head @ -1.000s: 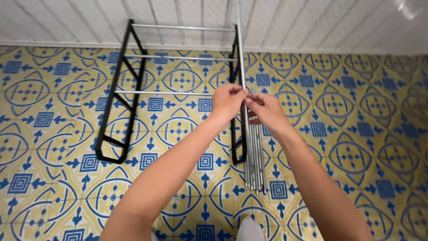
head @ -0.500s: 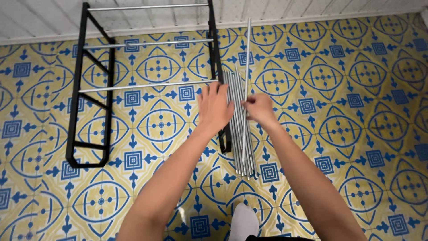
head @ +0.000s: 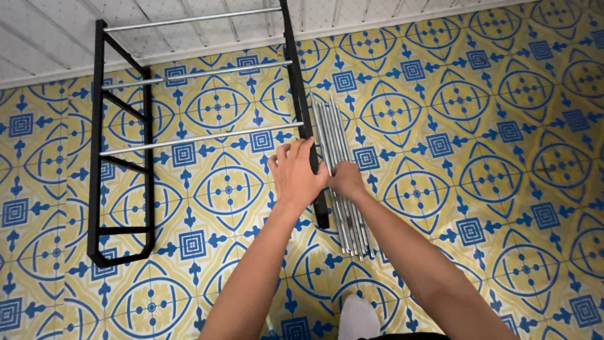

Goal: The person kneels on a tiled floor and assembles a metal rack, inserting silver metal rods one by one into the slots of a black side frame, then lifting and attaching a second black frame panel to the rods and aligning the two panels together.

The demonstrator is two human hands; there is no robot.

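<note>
Both hands sit on the rods (head: 343, 182) bundled just right of the rack (head: 302, 119): left hand (head: 296, 173) spread flat, right hand (head: 346, 181) curled around them, likely sorting; next, lift 1 rod free.

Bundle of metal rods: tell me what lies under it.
The bundle of metal rods lies on the patterned tile floor, beside the black frame. The right hand covers its middle; the floor directly beneath is hidden.
</note>
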